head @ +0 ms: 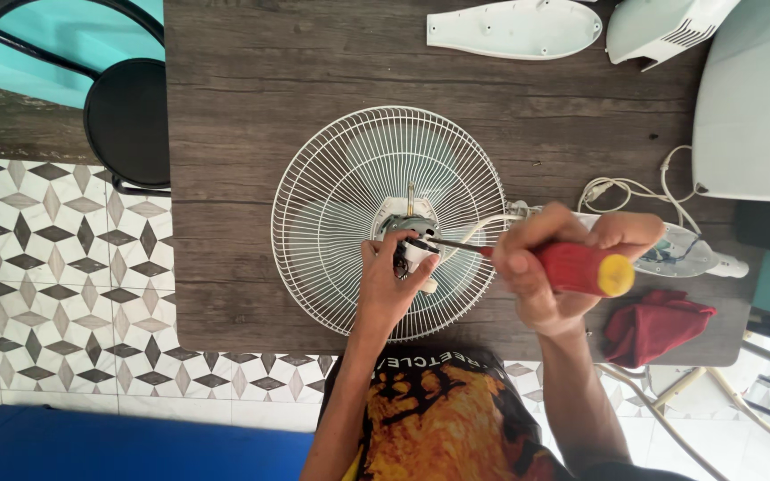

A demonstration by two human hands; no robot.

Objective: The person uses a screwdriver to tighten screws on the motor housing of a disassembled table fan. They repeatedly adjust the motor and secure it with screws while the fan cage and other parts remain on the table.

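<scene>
Centrally, both hands closed: left (391, 283) on motor (409, 239) in grille (331, 191), right (550, 267) gripping screwdriver (581, 269).

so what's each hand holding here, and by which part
The right hand holds a screwdriver by its red handle. The left hand grips the fan motor at the grille's centre.

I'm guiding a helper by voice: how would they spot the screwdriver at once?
Find the round white wire fan guard lying on the dark wooden table. Just right of its centre, the right hand holds the screwdriver. It is the only tool there, with a red handle and yellow end cap.
</scene>
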